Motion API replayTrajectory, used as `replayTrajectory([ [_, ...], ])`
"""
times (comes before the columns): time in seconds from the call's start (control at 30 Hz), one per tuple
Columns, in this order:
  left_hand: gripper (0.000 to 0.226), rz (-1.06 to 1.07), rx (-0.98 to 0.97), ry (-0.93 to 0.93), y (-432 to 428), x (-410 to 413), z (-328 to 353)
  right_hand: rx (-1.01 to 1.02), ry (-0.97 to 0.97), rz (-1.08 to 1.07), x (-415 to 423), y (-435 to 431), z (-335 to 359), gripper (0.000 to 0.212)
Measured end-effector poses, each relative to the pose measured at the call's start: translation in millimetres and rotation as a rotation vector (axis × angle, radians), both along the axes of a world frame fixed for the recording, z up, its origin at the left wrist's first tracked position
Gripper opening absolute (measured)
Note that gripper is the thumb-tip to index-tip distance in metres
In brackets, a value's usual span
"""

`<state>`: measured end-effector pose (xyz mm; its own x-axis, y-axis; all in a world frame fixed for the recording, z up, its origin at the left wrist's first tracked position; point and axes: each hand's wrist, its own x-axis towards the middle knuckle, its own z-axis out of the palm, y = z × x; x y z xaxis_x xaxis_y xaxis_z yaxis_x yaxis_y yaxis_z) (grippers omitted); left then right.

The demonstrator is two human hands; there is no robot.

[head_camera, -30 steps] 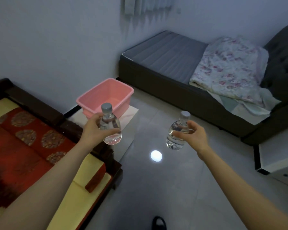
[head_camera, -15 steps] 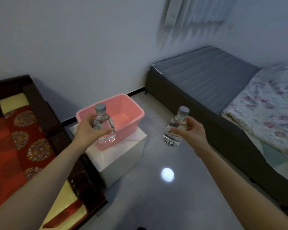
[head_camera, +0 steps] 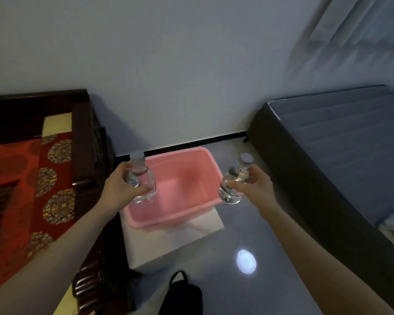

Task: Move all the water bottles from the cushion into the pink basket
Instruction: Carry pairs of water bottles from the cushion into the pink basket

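Note:
My left hand (head_camera: 120, 189) grips a clear water bottle (head_camera: 143, 178) with a grey cap, held upright over the left side of the pink basket (head_camera: 196, 212). A second clear water bottle (head_camera: 233, 185) is held in my right hand (head_camera: 257, 185), just outside the basket's right rim. The basket is open on top and looks empty inside. It sits on a low white block (head_camera: 182, 242). The red patterned cushion (head_camera: 21, 189) lies at the left on a dark wooden bench; no bottles show on its visible part.
The bench's dark wooden armrest (head_camera: 87, 160) stands between the cushion and the basket. A dark-framed bed with a grey mattress (head_camera: 341, 137) fills the right side. A black shoe (head_camera: 182, 294) rests on the glossy grey floor below the white block. A white wall rises behind.
I have come closer to the basket and the view has turned left. Both hands carried their bottles forward; the left bottle is now over the basket, the right one beside its rim.

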<state>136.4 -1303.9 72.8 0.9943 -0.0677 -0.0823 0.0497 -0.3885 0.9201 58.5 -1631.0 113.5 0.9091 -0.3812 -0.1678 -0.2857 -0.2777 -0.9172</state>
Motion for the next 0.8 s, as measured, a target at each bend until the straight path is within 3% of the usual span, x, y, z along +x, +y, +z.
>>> replayTrajectory([
  [0.13,0.066,0.109,-0.084,0.014,-36,34,-29,0.001,-0.010,0.046,70,-8,-25,0.038],
  [0.23,0.072,0.124,-0.126,0.044,-58,44,-56,0.015,0.045,0.099,99,-8,-50,0.034],
  [0.5,0.073,0.186,-0.057,0.092,-100,77,-145,-0.095,0.183,0.175,163,-15,-140,0.046],
  [0.67,0.064,0.202,-0.027,0.079,-117,101,-184,-0.231,0.126,0.176,194,15,-179,0.035],
  [0.8,0.061,0.237,0.018,0.043,-127,119,-214,-0.246,0.153,0.162,215,32,-213,0.038],
])
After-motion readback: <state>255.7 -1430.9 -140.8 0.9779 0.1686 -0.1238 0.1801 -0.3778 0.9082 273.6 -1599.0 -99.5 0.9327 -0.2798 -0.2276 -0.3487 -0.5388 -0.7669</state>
